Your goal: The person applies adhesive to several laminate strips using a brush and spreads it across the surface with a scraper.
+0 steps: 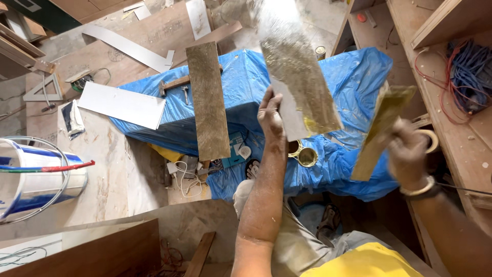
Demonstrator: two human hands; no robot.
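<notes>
Right now my left hand (270, 117) is raised over the blue tarp (353, 77), fingers and thumb pinched on the lower edge of a long laminate strip (300, 84). That strip stands up and away from me, its brown glue-smeared face turned my way, the top end blurred and shiny. My right hand (407, 151) is closed around a narrower brown strip (382, 131), which tilts up toward the right side of the tarp; this hand is blurred, so I cannot tell just how the fingers lie, only that they grip it. A pale band sits on that wrist.

Between my two hands, low on the tarp, sits an open glue tin (306, 156) with a yellowish inside. A roll of tape (429, 139) shows just past my right hand. Lying along the left part of the tarp is a wooden plank (207, 100), and just beside it, further left, rests a hammer (174, 84). A white board (123, 104) lies across the tarp's left edge. Well left of the tarp, on its side, is a white and blue bucket (36, 177). Right of the tarp, a shelf holds a tangle of blue and red wires (469, 74).
</notes>
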